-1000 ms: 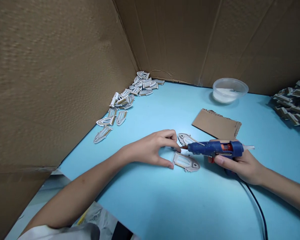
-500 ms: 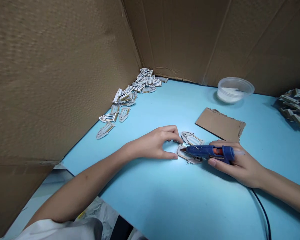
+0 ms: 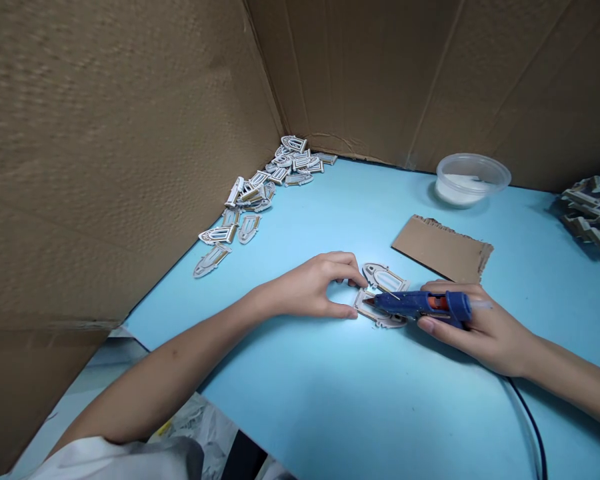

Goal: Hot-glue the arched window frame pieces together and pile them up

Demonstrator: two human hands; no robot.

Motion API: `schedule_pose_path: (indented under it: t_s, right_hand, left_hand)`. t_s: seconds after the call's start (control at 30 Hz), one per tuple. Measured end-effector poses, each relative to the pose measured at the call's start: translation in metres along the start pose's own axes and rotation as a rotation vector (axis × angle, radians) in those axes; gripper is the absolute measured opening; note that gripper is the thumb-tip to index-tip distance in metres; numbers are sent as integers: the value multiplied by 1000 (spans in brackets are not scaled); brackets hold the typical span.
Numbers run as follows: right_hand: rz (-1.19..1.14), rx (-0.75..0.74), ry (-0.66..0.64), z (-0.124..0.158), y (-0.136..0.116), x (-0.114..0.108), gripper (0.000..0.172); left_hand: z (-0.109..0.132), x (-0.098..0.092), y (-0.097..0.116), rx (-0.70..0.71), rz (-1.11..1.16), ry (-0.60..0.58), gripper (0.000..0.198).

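My left hand (image 3: pixel 313 288) comes in from the lower left, with thumb and forefinger pinching the left end of a pale laser-cut frame piece (image 3: pixel 366 306). Most of that piece lies beneath a blue hot glue gun (image 3: pixel 415 305), held in my right hand (image 3: pixel 480 330). The gun's nozzle tip sits just above the piece, next to my left fingertips. A second, boat-shaped frame piece (image 3: pixel 384 277) lies flat just beyond, near my forefinger. Whether glue touches the lower piece is hidden.
Several similar pieces lie heaped in a pile (image 3: pixel 260 193) along the cardboard wall (image 3: pixel 130 167) on the blue tabletop (image 3: pixel 330 400). Further back are a cardboard scrap (image 3: pixel 443 248), a plastic tub of white material (image 3: pixel 473 180), and a dark stack of assembled parts (image 3: pixel 593 213).
The glue gun and my right hand have moved left, bringing the nozzle from the gap between the pieces over the lower piece. My left hand has closed onto that piece's end.
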State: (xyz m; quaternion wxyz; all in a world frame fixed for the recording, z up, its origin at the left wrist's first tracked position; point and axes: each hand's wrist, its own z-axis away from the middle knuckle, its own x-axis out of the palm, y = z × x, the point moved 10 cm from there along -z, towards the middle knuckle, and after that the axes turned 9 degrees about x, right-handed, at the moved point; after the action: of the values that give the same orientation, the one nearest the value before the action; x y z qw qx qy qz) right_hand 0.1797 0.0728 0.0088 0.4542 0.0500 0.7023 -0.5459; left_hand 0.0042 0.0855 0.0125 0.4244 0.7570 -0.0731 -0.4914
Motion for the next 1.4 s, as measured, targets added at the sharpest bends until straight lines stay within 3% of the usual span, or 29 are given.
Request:
schedule_pose_path:
  t_s: [0.53, 1.4]
  right_hand:
    - [24, 13, -24, -1, -7, 0, 34]
    - [5, 19, -49, 1, 1, 5, 33]
  left_hand:
    - [0, 0, -2, 4, 24, 28, 42]
    - [-1, 0, -2, 10, 11, 26, 42]
